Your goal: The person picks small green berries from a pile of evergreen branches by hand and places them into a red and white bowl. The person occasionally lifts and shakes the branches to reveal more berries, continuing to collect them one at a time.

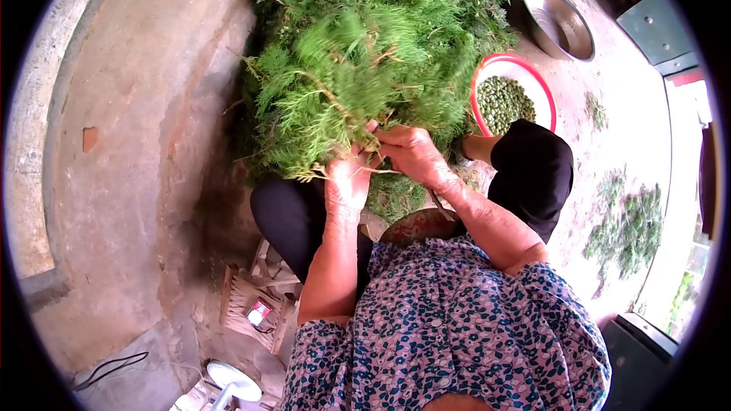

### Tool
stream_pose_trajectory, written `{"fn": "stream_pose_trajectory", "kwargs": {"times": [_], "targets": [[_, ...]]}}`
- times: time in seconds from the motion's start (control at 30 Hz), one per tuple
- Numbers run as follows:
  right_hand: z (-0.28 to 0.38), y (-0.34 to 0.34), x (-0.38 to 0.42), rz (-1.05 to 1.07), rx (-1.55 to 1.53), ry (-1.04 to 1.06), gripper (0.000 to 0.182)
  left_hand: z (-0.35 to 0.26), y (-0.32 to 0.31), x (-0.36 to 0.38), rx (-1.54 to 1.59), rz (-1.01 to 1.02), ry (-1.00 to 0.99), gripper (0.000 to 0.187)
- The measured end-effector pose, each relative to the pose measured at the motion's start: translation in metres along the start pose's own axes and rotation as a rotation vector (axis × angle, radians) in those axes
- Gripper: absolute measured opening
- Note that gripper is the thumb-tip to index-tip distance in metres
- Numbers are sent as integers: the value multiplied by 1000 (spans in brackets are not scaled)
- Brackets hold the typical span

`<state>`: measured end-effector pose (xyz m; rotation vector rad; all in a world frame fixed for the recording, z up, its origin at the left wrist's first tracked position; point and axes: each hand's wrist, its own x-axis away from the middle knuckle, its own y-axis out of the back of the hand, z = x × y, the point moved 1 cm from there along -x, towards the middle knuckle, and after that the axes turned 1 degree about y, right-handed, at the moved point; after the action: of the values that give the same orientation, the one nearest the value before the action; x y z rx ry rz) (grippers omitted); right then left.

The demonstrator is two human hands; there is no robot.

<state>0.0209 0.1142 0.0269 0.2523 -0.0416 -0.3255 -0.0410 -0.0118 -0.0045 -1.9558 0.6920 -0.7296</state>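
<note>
A leafy evergreen sprig [327,95], its upper fronds blurred, is gripped at the stem end by my left hand [350,179]. My right hand [415,156] meets it there, its fingers pinched together close to the left fingertips; whatever they hold is hidden. A thin pale stem sticks out beneath the two hands. Directly behind them rises a large heap of green evergreen branches [434,23], some carrying small round cones. Between my knees, below my right wrist, the reddish-brown rim of a round object [419,227] shows in part.
Right of the heap stands a red-rimmed white bowl [542,87] holding many small green cones. A metal basin [582,39] sits beyond it. Loose green sprigs [628,228] lie on the floor at right. At lower left are a slatted wooden piece [247,312] and a white round object [234,380].
</note>
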Motion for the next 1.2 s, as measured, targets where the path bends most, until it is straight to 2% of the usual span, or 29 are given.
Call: {"fn": "stream_pose_trajectory", "kwargs": {"times": [0.07,0.13,0.17,0.23,0.33,0.4,0.43,0.47,0.53,0.57,0.6,0.67,0.7,0.73,0.8,0.83,0.87,0.93,1.0,1.1,1.13,1.2], "targets": [[-4,-5,-7,80,411,303,15,2,0,-6,-79,-49,9,44],[-4,-12,-9,81,310,142,17,10,30,-16,32,-37,93,42],[1,-10,-9,81,307,137,17,14,37,-22,177,-109,99,39],[12,-3,-8,-31,353,145,22,16,45,-22,178,-150,81,38],[10,27,-1,14,308,-66,42,18,39,-21,230,-189,45,34],[6,41,11,84,402,43,55,19,41,-21,141,-279,20,33],[8,45,15,181,401,71,59,19,38,-21,91,-310,18,32],[3,47,18,182,401,66,59,21,37,-20,93,-313,22,32],[-2,48,22,580,680,-88,55,24,34,-20,-25,-289,-9,34],[8,46,25,669,795,-170,44,27,34,-20,-52,-279,-3,38],[7,46,26,666,794,-171,44,30,33,-19,-53,-277,0,38],[-1,46,30,699,1038,-47,28,33,27,-17,-113,-300,59,41],[-20,48,28,642,1085,-171,14,34,27,-18,-192,-307,74,43],[-20,55,28,529,1228,-126,9,34,23,-18,-191,-306,73,43],[-24,75,25,431,1134,-79,8,31,6,-15,-327,-214,168,48],[-19,87,24,254,875,-147,11,28,-2,-12,-395,-158,165,56],[-9,96,23,228,804,-114,18,25,-3,-11,-390,-152,162,56],[3,115,19,195,821,4,20,19,-5,-12,-384,29,204,62],[13,134,12,184,784,34,18,14,-10,-13,-391,60,159,62],[22,162,4,176,660,48,16,5,0,-13,-447,-199,79,46],[35,167,3,181,544,-147,15,6,8,-15,-421,-273,41,42],[35,186,0,209,495,-268,13,10,21,-17,-422,-411,-20,41]]}}
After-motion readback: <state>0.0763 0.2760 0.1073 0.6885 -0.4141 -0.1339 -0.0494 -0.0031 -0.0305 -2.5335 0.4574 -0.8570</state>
